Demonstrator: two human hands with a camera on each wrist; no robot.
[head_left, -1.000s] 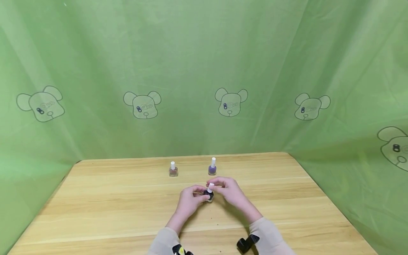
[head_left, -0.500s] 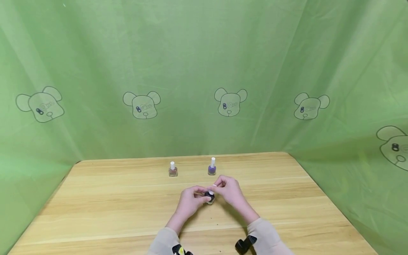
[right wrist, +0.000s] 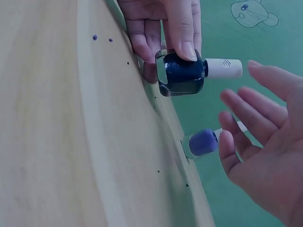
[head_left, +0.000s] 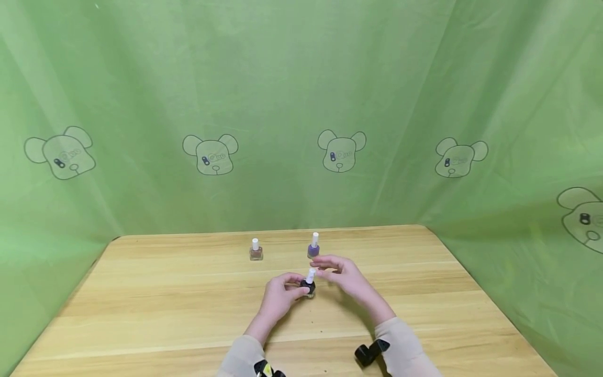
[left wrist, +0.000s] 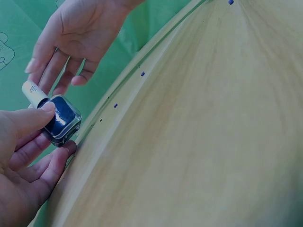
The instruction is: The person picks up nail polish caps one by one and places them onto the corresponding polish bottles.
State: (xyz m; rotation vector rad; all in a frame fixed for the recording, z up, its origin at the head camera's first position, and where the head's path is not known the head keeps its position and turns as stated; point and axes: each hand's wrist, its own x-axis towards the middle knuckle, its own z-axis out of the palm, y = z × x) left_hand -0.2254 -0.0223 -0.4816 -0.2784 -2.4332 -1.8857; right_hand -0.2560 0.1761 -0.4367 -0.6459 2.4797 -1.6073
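Between the thumb and fingers of my left hand (head_left: 279,294) is a bottle of dark nail polish (right wrist: 182,73), pinched by its glass body. Its white cap (right wrist: 223,68) is on and tilts slightly to the right in the head view. My right hand (head_left: 346,276) is spread beside the cap, thumb and fingers apart and holding nothing; in the right wrist view the thumb tip is right by the cap's end. Behind the right fingertips a purple nail polish bottle (head_left: 313,250) stands upright. A brownish-pink nail polish bottle (head_left: 256,253) stands upright to its left.
The wooden table (head_left: 165,303) carries a few tiny dark specks (left wrist: 142,74) near the hands. A green curtain (head_left: 282,94) with bear-face prints hangs behind and at both sides. Black wrist devices (head_left: 369,353) sit on the sleeves.
My right hand, whose fingers were on the white cap, has let go and opened, drawing slightly back and right. The left hand still holds the dark bottle in nearly the same place.
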